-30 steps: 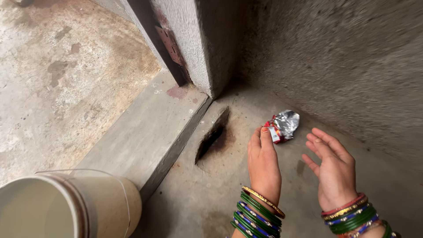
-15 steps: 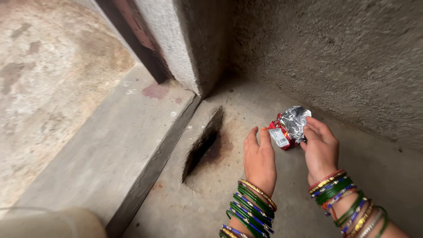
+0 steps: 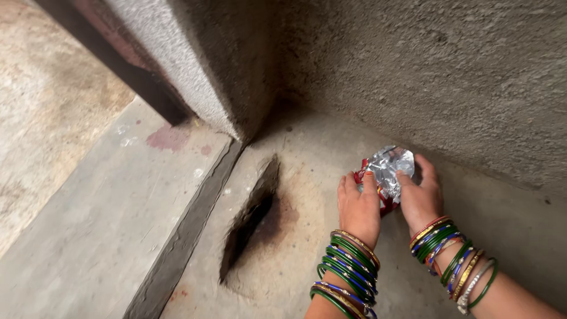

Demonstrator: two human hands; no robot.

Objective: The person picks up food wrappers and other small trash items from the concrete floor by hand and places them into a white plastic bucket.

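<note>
Nearest, two forearms loaded with green, blue and gold bangles [image 3: 349,266]. Just beyond, left hand [image 3: 358,208] palm down, fingers bent over the near edge of a crumpled wrapper [image 3: 387,169]. Right hand [image 3: 420,198] beside it, fingertips closed on the wrapper's right side; both hands touching it. Wrapper silver foil on top, red underneath at the left and lower edge, lying on the concrete floor [image 3: 295,260] close to the rough grey wall [image 3: 449,77]. Left of the hands, a dark narrow hole [image 3: 251,218] in the floor. Farther left, a raised concrete step [image 3: 100,212]. Behind, the wall corner [image 3: 236,112].
</note>
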